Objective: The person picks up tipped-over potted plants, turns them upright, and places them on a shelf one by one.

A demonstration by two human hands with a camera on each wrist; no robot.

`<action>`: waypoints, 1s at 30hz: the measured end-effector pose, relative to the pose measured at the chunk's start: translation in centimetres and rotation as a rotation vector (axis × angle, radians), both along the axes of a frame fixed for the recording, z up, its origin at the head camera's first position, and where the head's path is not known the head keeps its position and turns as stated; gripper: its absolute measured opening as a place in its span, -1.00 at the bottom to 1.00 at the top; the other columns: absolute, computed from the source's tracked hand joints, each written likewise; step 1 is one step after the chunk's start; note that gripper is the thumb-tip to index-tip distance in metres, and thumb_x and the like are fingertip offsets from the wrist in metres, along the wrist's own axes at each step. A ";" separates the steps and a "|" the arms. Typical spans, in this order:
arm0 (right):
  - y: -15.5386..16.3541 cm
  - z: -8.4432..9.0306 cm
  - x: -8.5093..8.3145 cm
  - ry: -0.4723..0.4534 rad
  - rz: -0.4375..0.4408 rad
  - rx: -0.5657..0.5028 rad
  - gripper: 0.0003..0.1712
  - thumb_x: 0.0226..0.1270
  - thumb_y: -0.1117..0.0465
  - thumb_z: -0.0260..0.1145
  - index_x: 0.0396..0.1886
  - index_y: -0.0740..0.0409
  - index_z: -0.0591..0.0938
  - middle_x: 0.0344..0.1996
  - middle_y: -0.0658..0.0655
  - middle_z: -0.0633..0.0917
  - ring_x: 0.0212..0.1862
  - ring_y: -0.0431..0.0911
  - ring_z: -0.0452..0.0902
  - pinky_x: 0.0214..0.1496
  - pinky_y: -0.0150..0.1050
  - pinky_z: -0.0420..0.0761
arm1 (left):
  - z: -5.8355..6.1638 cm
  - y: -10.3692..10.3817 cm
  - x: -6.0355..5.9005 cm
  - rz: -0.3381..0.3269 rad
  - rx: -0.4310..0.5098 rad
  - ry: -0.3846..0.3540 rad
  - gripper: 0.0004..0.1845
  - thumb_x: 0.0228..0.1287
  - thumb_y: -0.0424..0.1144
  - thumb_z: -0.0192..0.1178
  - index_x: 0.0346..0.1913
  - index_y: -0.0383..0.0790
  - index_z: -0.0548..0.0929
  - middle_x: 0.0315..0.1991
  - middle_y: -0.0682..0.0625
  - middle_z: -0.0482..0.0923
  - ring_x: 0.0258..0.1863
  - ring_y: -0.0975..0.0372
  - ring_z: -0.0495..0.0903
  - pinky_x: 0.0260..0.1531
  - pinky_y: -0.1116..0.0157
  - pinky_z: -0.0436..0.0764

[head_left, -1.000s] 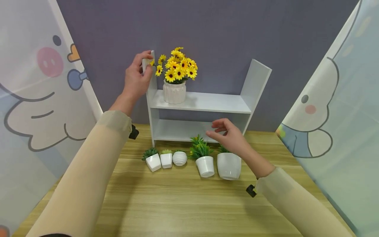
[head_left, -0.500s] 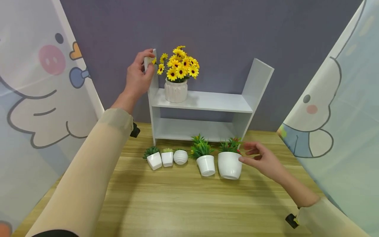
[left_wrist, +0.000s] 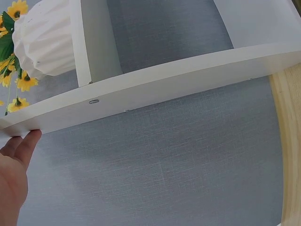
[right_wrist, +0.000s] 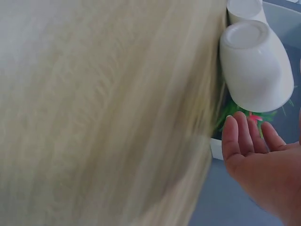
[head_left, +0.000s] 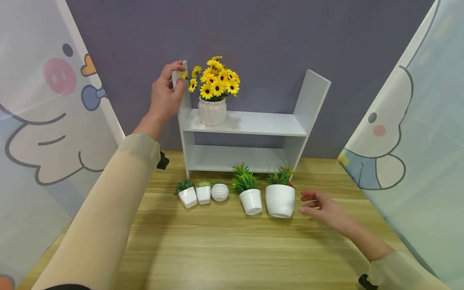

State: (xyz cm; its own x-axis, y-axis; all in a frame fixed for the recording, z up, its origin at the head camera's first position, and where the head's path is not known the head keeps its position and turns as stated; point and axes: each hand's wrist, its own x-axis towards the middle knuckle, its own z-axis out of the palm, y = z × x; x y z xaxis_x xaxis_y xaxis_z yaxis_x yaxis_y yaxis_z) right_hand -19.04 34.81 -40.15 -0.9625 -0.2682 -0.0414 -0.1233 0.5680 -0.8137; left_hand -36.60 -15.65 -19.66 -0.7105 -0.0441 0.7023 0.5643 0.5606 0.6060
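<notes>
My left hand [head_left: 166,90] grips the top of the left side panel of a white two-tier shelf [head_left: 250,123]; in the left wrist view its fingertips [left_wrist: 32,139] touch the panel's outer face. Beside that hand, on the upper board, stands a ribbed white pot of yellow flowers [head_left: 212,112]. My right hand [head_left: 328,211] hangs with loosely bent fingers and nothing in them, just right of a large white pot [head_left: 280,200] with green leaves and red flowers. Left of that pot is a smaller white pot [head_left: 251,201] with a grassy plant.
Three small white succulent pots, a tilted square one [head_left: 188,197], another square one [head_left: 204,195] and a round one [head_left: 220,192], line up in front of the shelf on the wooden table [head_left: 217,249]. A grey wall [head_left: 261,36] is behind; cartoon-printed panels [head_left: 417,161] flank both sides.
My right hand has moved right and down, from above the large pot to beside it. The left hand keeps its grip on the shelf panel. The pots stay where they were.
</notes>
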 end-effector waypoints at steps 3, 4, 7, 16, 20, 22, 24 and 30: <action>-0.5 -0.5 0.0 -0.038 0.004 -0.043 -0.14 0.56 0.13 0.44 0.60 0.49 0.29 0.42 0.52 0.51 0.29 0.21 0.67 0.03 -0.26 0.79 | 0.0 0.0 0.0 0.002 -0.008 -0.002 -0.62 0.70 -0.14 -0.03 0.43 -0.02 0.52 0.65 0.36 0.36 0.60 0.25 0.46 0.59 0.15 0.50; -0.6 -0.6 0.0 -0.050 0.006 -0.062 -0.14 0.56 0.14 0.44 0.60 0.49 0.27 0.42 0.53 0.50 0.30 0.23 0.66 0.04 -0.24 0.80 | 0.0 0.1 0.0 0.004 -0.012 0.002 -0.62 0.70 -0.14 -0.03 0.42 -0.02 0.52 0.64 0.35 0.37 0.60 0.25 0.47 0.59 0.16 0.50; -1.2 -1.1 -0.2 -0.084 0.001 -0.104 -0.12 0.56 0.13 0.42 0.61 0.50 0.24 0.44 0.53 0.48 0.34 0.23 0.64 0.07 -0.21 0.80 | -0.1 0.1 -0.1 0.000 -0.014 0.008 -0.61 0.69 -0.15 -0.04 0.43 -0.03 0.52 0.65 0.35 0.36 0.59 0.24 0.47 0.59 0.17 0.50; -2.8 -1.7 -1.1 -0.163 -0.046 -0.130 -0.01 0.59 0.00 0.39 0.66 0.50 0.14 0.49 0.51 0.44 0.33 0.10 0.59 0.10 -0.20 0.78 | -0.1 -0.1 0.1 -0.003 -0.011 0.007 -0.63 0.71 -0.17 -0.02 0.42 -0.01 0.52 0.66 0.33 0.35 0.60 0.22 0.46 0.59 0.13 0.50; -3.5 -1.8 -1.5 -0.167 -0.078 -0.089 -0.01 0.61 -0.05 0.37 0.65 0.51 0.17 0.45 0.49 0.51 0.22 0.03 0.63 0.06 -0.22 0.76 | -0.1 -0.1 0.2 -0.003 -0.014 0.010 -0.63 0.71 -0.18 -0.02 0.42 -0.01 0.52 0.66 0.32 0.35 0.58 0.18 0.50 0.56 0.10 0.54; -3.8 -1.8 -1.7 -0.173 -0.094 -0.070 -0.02 0.61 -0.09 0.36 0.63 0.52 0.21 0.42 0.47 0.55 0.16 -0.01 0.65 0.04 -0.23 0.74 | -0.1 -0.2 0.2 0.000 -0.013 0.013 -0.63 0.71 -0.19 -0.01 0.42 -0.02 0.52 0.66 0.32 0.36 0.57 0.18 0.50 0.55 0.09 0.55; -4.1 -1.8 -1.9 -0.179 -0.107 -0.054 -0.04 0.61 -0.13 0.35 0.59 0.52 0.27 0.37 0.44 0.60 0.08 -0.04 0.67 0.02 -0.23 0.72 | -0.1 -0.2 0.3 0.006 -0.012 0.011 -0.63 0.71 -0.19 -0.02 0.42 -0.01 0.52 0.66 0.33 0.36 0.56 0.18 0.51 0.55 0.10 0.55; -4.4 -1.8 -2.4 -0.206 -0.111 -0.057 -0.10 0.61 -0.14 0.35 0.54 0.50 0.36 0.23 0.33 0.67 -0.05 -0.06 0.60 -0.04 -0.24 0.65 | -0.1 -0.1 0.3 0.012 -0.028 -0.004 -0.63 0.72 -0.15 -0.03 0.44 0.00 0.50 0.66 0.38 0.32 0.58 0.22 0.48 0.57 0.15 0.52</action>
